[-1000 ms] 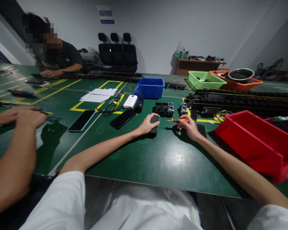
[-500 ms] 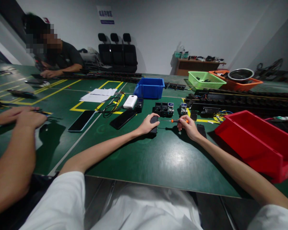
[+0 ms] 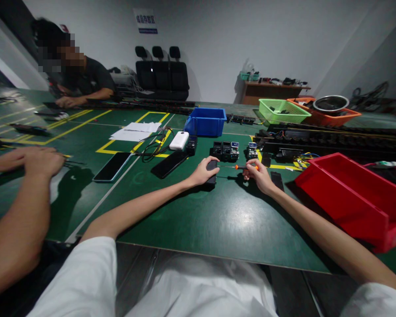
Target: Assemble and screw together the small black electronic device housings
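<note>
The green tabletop [image 3: 185,220], marked with yellow and white lines, fills most of the view. Along its far right side lie long black assemblies [image 3: 330,137] with loose coloured wires. A red bin [image 3: 343,189] stands by the right end of the near edge, its long side set at a slant. Toward the far right corner sit an orange basket [image 3: 346,117], a metal bowl [image 3: 331,103] resting on it, and a light green basket [image 3: 285,113] beside it; a blue bin [image 3: 214,123] is near the middle of the far edge. A person [image 3: 97,79] leans at the far left, and another person's hands [image 3: 42,160] rest nearer, on the left side.

On the wall a sign [image 3: 147,20] reads 成品存放区; the line below is too small to read. White sheets [image 3: 132,132] lie left of centre, their print illegible. A light-rimmed phone [image 3: 112,167] and a dark slab [image 3: 169,164] lie nearer.

Around mid-tabletop, well in from the near edge, the left hand [image 3: 203,172] has its fingers closed around a black block [image 3: 211,177]. Small dark modules [image 3: 226,150] stand just beyond. The right hand [image 3: 260,177] grips an orange-and-black screwdriver [image 3: 240,167], its thin shaft pointing at the block's right side; contact cannot be made out.
</note>
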Available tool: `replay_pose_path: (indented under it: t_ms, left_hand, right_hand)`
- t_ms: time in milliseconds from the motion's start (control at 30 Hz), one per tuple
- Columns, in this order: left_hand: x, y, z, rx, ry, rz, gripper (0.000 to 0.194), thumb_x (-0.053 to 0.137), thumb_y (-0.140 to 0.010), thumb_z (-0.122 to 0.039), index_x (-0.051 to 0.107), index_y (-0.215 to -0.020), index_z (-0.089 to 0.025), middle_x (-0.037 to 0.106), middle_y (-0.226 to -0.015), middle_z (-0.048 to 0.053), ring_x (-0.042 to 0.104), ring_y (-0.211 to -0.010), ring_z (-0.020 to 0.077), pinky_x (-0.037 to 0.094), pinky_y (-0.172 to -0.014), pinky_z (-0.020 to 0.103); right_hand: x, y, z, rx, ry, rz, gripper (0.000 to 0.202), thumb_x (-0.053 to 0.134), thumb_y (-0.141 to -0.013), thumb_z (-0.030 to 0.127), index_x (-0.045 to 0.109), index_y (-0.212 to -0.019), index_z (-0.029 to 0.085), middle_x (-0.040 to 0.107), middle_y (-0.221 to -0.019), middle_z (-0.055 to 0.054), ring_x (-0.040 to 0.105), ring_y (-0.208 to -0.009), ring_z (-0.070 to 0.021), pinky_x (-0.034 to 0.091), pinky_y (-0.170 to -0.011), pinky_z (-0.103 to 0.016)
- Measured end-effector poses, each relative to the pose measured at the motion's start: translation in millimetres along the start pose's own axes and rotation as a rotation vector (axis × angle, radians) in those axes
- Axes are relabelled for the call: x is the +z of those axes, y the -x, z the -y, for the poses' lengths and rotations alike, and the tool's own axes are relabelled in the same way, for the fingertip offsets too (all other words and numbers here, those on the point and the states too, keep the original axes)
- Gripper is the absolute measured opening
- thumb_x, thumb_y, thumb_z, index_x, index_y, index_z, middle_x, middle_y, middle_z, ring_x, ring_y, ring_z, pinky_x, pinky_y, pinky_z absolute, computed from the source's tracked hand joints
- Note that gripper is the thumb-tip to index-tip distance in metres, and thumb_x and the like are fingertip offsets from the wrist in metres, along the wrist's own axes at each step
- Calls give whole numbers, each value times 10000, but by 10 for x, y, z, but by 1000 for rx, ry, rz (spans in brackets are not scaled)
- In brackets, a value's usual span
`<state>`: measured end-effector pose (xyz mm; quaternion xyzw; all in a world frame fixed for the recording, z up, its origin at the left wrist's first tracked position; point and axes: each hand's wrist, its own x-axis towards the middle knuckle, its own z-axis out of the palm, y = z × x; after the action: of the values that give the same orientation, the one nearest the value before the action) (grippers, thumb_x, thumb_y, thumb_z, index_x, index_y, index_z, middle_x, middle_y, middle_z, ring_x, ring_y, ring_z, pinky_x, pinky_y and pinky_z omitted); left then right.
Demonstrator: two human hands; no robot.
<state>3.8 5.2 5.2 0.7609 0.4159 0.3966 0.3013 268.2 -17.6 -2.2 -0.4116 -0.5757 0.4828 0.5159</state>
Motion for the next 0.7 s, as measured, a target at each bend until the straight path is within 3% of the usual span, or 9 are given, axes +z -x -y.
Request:
replay_pose_path:
  t_ms: [200,467,700]
  left_hand:
    - [0,1,-4,3,-4,2,322,613,-817,-316,612,-1118,-201,603,-1071,46,564,-975,200,448,-921,341]
    - [-4,4,-3,-3,-1,5,342,616,-817,-314,614,-1141,-206,606,-1096,48,570,-989,203,451,-933,348]
    - [-1,2,10,-4,-4,1,327,618,-816,-316,612,-1123,-204,602,-1058,43,566,-966,199,456,-912,338]
  right_hand:
    - [-15,5,-22,-8,-22,-1,279,690,-796,383,523,-975,249,662,-718,30,616,-600,-138,456,-542,-244]
    - [-2,4,-7,-35,-10,19,283,681,-821,448,522,-914,232,652,-674,27,584,-524,-128,470,-536,-266]
    - [1,10,-11,-35,-7,31,287,648,-853,478,503,-854,231,620,-591,39,535,-440,-118,427,-430,-240]
